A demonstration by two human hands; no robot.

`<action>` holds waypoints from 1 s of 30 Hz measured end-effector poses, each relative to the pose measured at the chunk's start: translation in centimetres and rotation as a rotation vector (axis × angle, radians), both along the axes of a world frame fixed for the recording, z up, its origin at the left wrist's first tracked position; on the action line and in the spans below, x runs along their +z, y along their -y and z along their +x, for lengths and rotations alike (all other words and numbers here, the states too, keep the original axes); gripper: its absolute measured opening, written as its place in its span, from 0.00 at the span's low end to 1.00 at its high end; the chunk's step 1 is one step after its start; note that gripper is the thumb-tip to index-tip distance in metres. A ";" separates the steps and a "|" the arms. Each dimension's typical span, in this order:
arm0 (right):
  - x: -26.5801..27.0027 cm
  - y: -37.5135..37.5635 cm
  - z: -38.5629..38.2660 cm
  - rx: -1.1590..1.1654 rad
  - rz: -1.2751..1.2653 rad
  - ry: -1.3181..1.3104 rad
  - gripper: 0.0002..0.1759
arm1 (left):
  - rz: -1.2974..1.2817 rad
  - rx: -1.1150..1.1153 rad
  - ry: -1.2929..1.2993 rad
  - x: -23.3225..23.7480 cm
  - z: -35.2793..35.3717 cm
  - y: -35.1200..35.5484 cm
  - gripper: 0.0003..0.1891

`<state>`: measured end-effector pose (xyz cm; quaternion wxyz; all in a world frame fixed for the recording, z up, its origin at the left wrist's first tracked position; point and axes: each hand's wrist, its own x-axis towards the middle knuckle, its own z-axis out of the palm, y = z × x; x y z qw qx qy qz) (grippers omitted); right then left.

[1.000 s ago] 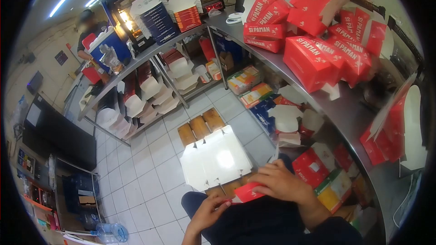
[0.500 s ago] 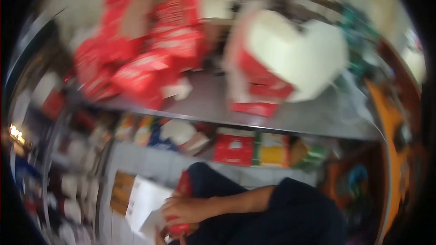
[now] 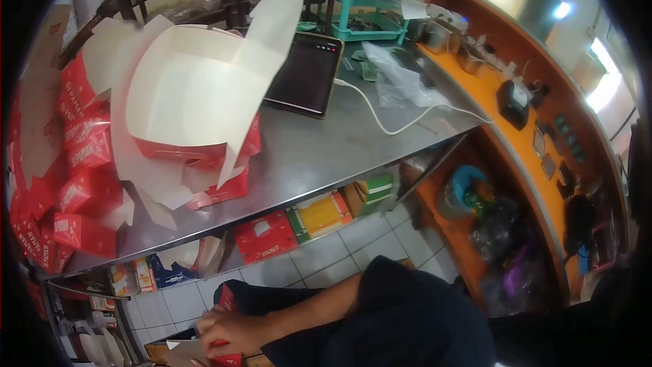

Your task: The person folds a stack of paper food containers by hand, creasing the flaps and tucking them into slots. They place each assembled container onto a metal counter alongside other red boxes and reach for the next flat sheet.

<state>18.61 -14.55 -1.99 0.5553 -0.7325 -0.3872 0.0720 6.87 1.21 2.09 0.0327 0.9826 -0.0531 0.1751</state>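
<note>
Low in the view, my right hand point(image 3: 234, 331) is closed around a folded red carton point(image 3: 228, 298), which shows above and below the fingers. Beside it lies a pale carton flap point(image 3: 183, 351). Only fingertips of my left hand point(image 3: 197, 363) show at the bottom edge, so its grip is hidden. On the metal table point(image 3: 367, 146), an open carton with a white inside point(image 3: 190, 88) sits on other red cartons. Several red printed boxes point(image 3: 88, 190) are heaped to its left.
A tablet point(image 3: 305, 75) with a white cable point(image 3: 380, 126) and a plastic bag point(image 3: 401, 85) are on the table. Behind stands a green rack point(image 3: 370, 34). An orange shelf point(image 3: 499, 102) is at the right. Flat cartons point(image 3: 265, 236) are stored under the table.
The view has swung right and sharpened, bringing the tablet and orange shelf into sight. In the picture, my right hand sits lower and further left, still around the red carton.
</note>
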 end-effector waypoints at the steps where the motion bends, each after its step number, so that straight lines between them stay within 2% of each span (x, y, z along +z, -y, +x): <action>1: -0.7 -0.8 -0.2 -0.006 0.004 -0.002 0.16 | 0.004 -0.006 -0.002 0.3 0.1 0.2 0.54; 3: -2.4 -2.6 -0.5 -0.736 0.144 0.026 0.35 | 0.007 0.093 0.072 0.8 0.3 0.5 0.52; 4: -3.1 -2.7 0.3 -0.734 0.150 0.025 0.35 | -0.031 0.111 0.098 0.3 -0.1 0.0 0.51; 6: -4.1 -2.2 2.2 -0.594 0.249 -1.148 0.47 | -0.002 0.079 0.110 0.1 -0.8 -0.4 0.50; 7: -5.1 -2.0 2.8 -0.438 0.475 -1.533 0.44 | 0.024 0.044 0.120 -0.1 -1.2 -0.7 0.50; 8: -6.4 -1.5 2.8 -0.295 0.561 -1.586 0.41 | 0.038 0.040 0.015 -0.9 -1.9 -1.5 0.50; 9: -7.2 -1.3 2.6 -0.151 0.645 -1.634 0.39 | 0.041 0.043 0.014 -0.6 -2.2 -1.2 0.50; 10: -7.6 -1.9 2.2 -0.149 0.645 -1.635 0.39 | -0.011 0.080 -0.068 -0.3 -2.6 -0.8 0.49; 11: -8.0 -2.7 1.5 -0.234 0.690 -1.388 0.34 | -0.065 0.115 -0.151 -0.1 -2.8 -0.4 0.48; 12: -8.1 -3.3 1.0 -0.311 0.726 -1.141 0.30 | -0.271 0.033 -0.138 -1.1 -3.0 -1.6 0.47; 13: -7.5 -3.7 0.7 -0.381 0.619 -0.959 0.21 | -0.556 0.018 -0.190 -4.5 -3.9 -4.1 0.50; 15: -7.4 -4.8 0.0 -0.210 0.658 -0.370 0.17 | -1.094 0.094 -0.319 -3.3 -4.3 -4.0 0.52; 16: -5.0 -4.0 -0.6 -0.071 0.591 -0.220 0.14 | -1.389 0.152 -0.293 -2.6 -4.1 -3.4 0.53; 17: -2.4 -3.1 -1.3 0.101 0.511 -0.190 0.12 | -1.896 0.108 -0.203 -2.0 -4.6 -3.4 0.50; 19: -1.7 -3.8 -2.0 0.446 0.446 0.115 0.12 | -2.598 -0.045 -0.041 -2.9 -5.5 -5.3 0.47; 20: -1.5 -4.2 -2.5 0.530 0.429 0.157 0.15 | -2.388 0.167 -0.073 -2.7 -5.5 -6.1 0.42; 21: -1.2 -4.4 -3.0 0.620 0.414 0.204 0.18 | -2.232 0.613 0.168 -2.1 -4.6 -5.1 0.42; 22: -0.9 -4.6 -3.7 0.531 0.452 0.072 0.17 | -2.171 0.647 0.363 -1.1 -4.2 -3.4 0.35; 23: -0.8 -4.9 -4.3 0.441 0.477 -0.065 0.16 | -2.586 0.442 0.154 -3.0 -5.4 -4.9 0.27; 24: -1.2 -5.2 -5.0 0.347 0.507 -0.286 0.17 | -2.549 0.313 0.211 -1.8 -4.5 -3.0 0.18; 25: -1.3 -5.3 -5.4 0.244 0.503 -0.510 0.17 | -2.563 0.369 0.421 -2.5 -4.0 -2.8 0.18; 27: -1.1 -5.5 -4.8 0.240 0.428 -0.432 0.18 | -2.400 0.502 0.586 -3.4 -4.7 -1.9 0.17; 28: -1.2 -5.4 -4.5 0.311 0.424 -0.442 0.18 | -2.353 0.495 0.589 -2.7 -4.7 -1.5 0.17; 30: -1.5 -5.6 -3.8 0.586 0.394 -0.232 0.21 | -2.265 0.491 0.600 -2.1 -5.2 -1.2 0.17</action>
